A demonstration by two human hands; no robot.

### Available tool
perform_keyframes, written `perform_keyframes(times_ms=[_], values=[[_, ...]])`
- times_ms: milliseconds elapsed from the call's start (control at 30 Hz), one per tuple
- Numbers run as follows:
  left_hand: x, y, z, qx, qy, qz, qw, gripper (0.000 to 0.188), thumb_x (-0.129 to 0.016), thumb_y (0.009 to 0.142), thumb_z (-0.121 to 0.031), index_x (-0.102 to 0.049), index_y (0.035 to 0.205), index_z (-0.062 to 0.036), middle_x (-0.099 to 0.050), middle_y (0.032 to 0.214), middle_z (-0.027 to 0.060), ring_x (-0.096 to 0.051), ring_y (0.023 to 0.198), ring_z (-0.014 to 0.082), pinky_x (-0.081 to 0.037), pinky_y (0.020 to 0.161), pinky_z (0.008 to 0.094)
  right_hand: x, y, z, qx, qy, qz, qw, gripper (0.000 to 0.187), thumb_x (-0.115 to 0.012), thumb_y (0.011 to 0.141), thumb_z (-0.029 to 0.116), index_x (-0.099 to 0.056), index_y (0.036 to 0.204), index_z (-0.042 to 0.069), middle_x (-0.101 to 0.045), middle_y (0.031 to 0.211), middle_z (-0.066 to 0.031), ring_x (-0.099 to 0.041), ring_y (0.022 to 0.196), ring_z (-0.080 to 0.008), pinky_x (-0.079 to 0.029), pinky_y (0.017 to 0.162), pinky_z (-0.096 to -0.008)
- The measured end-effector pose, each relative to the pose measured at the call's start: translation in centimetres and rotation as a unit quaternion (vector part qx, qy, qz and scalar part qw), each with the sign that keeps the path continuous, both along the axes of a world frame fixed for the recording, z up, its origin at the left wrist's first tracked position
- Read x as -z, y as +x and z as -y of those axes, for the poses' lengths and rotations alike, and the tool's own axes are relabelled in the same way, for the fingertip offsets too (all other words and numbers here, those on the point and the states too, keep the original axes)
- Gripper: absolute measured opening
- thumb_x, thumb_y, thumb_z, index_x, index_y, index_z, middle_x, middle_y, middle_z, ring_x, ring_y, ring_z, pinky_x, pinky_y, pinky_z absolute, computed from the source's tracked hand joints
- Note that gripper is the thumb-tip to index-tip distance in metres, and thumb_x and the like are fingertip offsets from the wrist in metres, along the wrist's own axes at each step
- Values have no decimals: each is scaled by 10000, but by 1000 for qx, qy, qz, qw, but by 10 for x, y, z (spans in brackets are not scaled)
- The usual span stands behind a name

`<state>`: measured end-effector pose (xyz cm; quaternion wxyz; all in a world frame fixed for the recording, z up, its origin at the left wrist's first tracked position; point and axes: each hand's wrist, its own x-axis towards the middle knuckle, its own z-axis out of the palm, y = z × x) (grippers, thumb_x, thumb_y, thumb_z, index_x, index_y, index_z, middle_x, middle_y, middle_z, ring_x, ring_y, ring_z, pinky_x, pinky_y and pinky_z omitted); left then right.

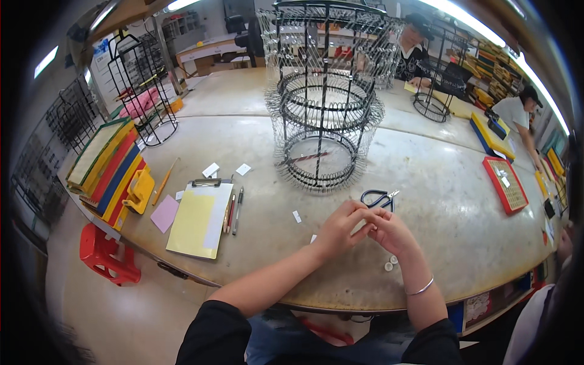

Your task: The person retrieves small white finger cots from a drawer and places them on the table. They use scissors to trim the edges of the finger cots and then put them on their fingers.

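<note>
Over the near part of the metal-topped table, my left hand (342, 230) and my right hand (392, 233) meet fingertip to fingertip. Both are closed in a pinch; whatever lies between the fingers is too small or too hidden to name. Just beyond them rest dark-handled scissors (378, 198), their blades pointing right. Small round white pieces (389, 266) lie beside my right wrist, which wears a silver bangle (420, 287). In front of me stands a tall black wire rack (322, 121), ringed with many hooks from which thin, shiny strands hang.
At left are a clipboard (193, 222) with yellow paper, pens (238, 210), a pink note (165, 214) and stacked coloured trays (112, 173). A red tray (506, 184) lies right. Smaller racks (143, 91) stand around. Two people work across the table. A red stool (109, 255) stands below.
</note>
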<state>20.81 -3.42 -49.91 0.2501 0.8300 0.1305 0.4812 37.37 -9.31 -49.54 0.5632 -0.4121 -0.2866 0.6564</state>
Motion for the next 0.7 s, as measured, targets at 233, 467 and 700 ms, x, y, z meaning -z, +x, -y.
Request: perform_keyframes(times_ms=[233,467,700], values=[[-1,-3,-3,-29,-119,13,992,213,-681,781,-63,-618,985,-68,-558,928,75,-553,816,216,-467,715,313,-3,-3,1,26,9,-72,997,148,-642,866,81,-614,1006,38,-621,924,-35,-586,833,-99,-483,726,-223],[-3,-7,-8,-24,-79,55,995,154,-716,762,-74,-642,897,-72,-563,897,41,-545,803,167,-464,667,268,-3,-10,4,38,-21,-94,995,187,-635,878,100,-611,1045,20,-618,954,-31,-586,878,-107,-493,743,-216],[-3,-6,-9,-49,-81,17,995,141,-720,741,-91,-606,816,-57,-580,867,64,-579,846,222,-470,714,338,4,-12,8,12,-11,-107,994,181,-602,910,153,-609,1035,21,-615,957,-21,-583,846,-97,-482,709,-209]])
